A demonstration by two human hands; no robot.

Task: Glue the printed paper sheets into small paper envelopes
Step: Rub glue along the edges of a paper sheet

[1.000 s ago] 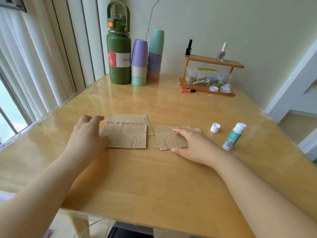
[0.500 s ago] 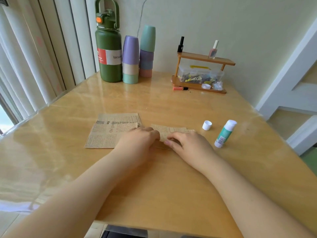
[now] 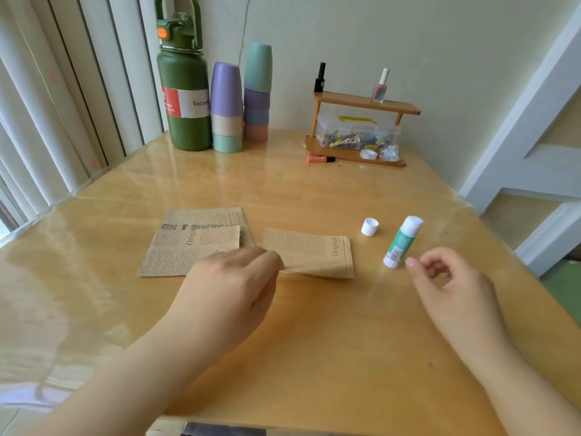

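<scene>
Two flat kraft stacks — left grip touching folded sheet.

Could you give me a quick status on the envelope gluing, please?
Left hand holds folded printed sheet. Right hand empty, beside uncapped glue stick. Nothing in the way.

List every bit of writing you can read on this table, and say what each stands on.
"Vacuu", cut off at the edge: label of the green bottle.
"Original": right paper sheet, near its right edge.
"Origi", partly covered: left paper stack.
Fine print on both papers: too small to read.
Barcode and label on the glue stick: too blurred to read.
</scene>
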